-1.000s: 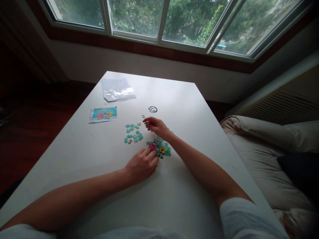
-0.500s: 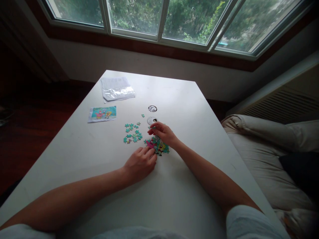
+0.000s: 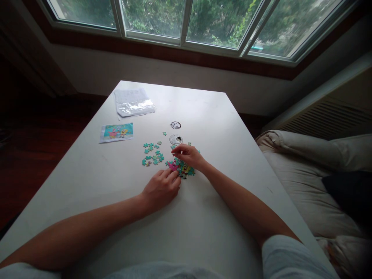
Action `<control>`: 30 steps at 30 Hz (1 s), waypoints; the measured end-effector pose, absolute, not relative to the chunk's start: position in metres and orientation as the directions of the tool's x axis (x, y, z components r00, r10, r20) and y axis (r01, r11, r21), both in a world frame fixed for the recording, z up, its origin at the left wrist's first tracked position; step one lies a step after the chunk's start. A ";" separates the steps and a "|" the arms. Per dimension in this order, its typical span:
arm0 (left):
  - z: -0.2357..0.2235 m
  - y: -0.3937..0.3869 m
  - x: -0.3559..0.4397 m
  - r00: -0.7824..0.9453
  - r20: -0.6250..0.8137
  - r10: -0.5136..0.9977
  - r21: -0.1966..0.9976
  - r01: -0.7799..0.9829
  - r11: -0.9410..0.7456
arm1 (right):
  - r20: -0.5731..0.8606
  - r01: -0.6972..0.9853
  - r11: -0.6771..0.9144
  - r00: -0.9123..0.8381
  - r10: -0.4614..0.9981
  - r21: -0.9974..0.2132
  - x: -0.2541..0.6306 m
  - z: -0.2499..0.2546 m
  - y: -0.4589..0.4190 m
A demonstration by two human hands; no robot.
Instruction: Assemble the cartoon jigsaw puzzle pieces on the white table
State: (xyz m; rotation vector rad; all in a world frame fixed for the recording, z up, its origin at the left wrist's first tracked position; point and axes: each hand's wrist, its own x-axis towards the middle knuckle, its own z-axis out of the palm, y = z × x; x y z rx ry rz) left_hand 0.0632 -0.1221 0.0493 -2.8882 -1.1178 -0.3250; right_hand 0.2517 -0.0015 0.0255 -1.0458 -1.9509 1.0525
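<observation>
A partly joined jigsaw puzzle [image 3: 185,168] with pink and yellow cartoon figures lies on the table between my hands. My left hand [image 3: 163,186] rests on the table with its fingers bent loosely and fingertips at the puzzle's near left edge; it grips nothing I can see. Above the puzzle's far side, my right hand [image 3: 188,155] has thumb and fingertips pinched together. What they hold, if anything, is too small to make out. Loose green puzzle pieces [image 3: 157,158] are scattered left of the puzzle, and part of the puzzle is hidden under my right hand.
Beyond my right hand, a round metal fitting [image 3: 176,139] and a round hole [image 3: 175,125] are set in the white table [image 3: 221,217]. A printed picture [image 3: 118,132] lies at left, with a clear plastic sleeve of papers [image 3: 135,104] behind. A couch [image 3: 302,170] stands at right.
My right hand's fingers have drawn closer together over the puzzle. My left hand stays at the puzzle's edge. The whole view has shifted slightly.
</observation>
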 end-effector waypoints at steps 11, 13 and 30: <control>0.051 -0.123 0.063 0.715 0.198 0.671 0.072 0.672 -0.737 | 0.062 0.270 0.216 -0.482 0.874 -0.938 0.249 0.024 -0.002; 0.051 -0.123 0.063 0.713 0.197 0.673 0.074 0.674 -0.735 | 0.068 0.273 0.230 -0.498 0.865 -0.934 0.249 0.024 -0.001; 0.051 -0.122 0.063 0.710 0.188 0.678 0.079 0.677 -0.731 | 0.295 0.447 0.703 -0.684 0.667 -0.553 0.247 0.026 -0.002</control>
